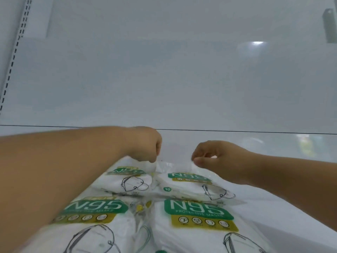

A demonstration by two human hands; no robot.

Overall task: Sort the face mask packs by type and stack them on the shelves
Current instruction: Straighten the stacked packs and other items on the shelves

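Several white N95 mask packs with green and yellow labels lie flat on a white shelf. Two sit in a near row, the near left pack and the near right pack. Behind them lie the far left pack and the far right pack. My left hand pinches the clear top edge of the far right pack at its left corner. My right hand pinches the same edge at its right corner. Both forearms reach in over the packs.
The shelf's white back panel rises behind the packs. A slotted upright runs along the left side. A grey bracket shows at the top right. Bare shelf surface extends to the right of the packs.
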